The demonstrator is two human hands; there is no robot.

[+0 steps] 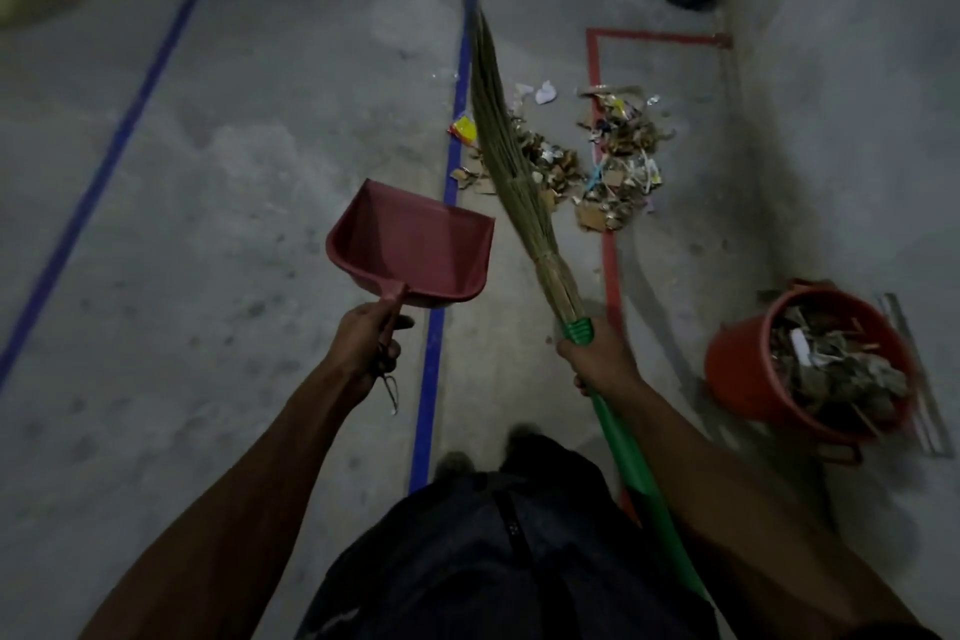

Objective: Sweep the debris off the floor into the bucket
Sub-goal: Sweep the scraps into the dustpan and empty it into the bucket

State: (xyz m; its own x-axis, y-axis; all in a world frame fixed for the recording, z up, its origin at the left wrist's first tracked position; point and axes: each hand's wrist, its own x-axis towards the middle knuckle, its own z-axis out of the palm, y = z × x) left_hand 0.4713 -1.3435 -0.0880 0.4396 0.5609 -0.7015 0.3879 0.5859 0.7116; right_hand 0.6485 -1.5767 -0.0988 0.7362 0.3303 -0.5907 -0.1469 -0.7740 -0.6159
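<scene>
The debris (pixel 587 156) lies in a loose heap of paper scraps, dry leaves and wrappers on the grey floor, straddling a red tape line. The orange-red bucket (pixel 748 374) stands upright well apart to the right, nearer the person, already holding a pile of similar litter

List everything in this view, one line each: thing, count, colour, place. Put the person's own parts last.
Plastic dustpan: one, dark red, held above the floor, left of centre.
Grass broom with green handle: one, tan bristles, over the debris.
Debris pile of paper and scraps: one, mixed colours, on the floor ahead.
Round plastic bucket: one, red, right side, holding debris.
Blue tape outline: one, on the floor, left.
Red tape outline: one, on the floor, right.
Left hand: one, grips the dustpan handle.
Right hand: one, grips the broom handle.
</scene>
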